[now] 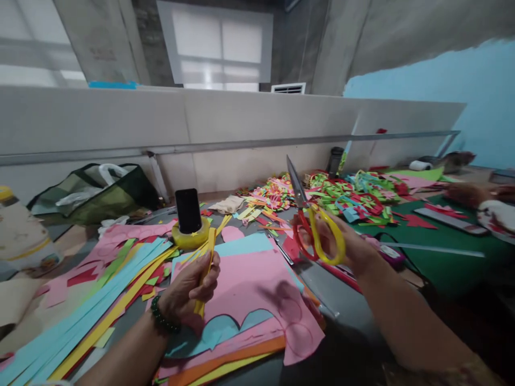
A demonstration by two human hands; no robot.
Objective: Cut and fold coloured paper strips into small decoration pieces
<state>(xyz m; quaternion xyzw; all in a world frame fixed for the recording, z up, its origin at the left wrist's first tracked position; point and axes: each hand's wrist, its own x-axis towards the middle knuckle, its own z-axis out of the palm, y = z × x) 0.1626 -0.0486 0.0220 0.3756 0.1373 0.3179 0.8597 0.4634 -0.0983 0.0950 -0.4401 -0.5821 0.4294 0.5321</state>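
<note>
My left hand (195,287), with a dark green bead bracelet at the wrist, is closed around a bundle of narrow yellow strips (211,244) that stick up above the fist and out below it. Raised at the right, my right hand (336,236) grips scissors (298,185) by their red and yellow handles. The blades point up and look closed. Beneath both hands lies a stack of sheets, with a pink sheet (245,284) on top, light blue, orange and yellow ones under it, and a pink piece with drawn circles (298,332) at its right.
A phone (188,210) stands in a yellow tape roll (189,239). Long blue strips (108,300) lie at the left, near a green bag (96,195) and a bottle (24,236). Heaped paper scraps (354,195) line the back. At the right, a person's hand (469,195) rests near green sheets.
</note>
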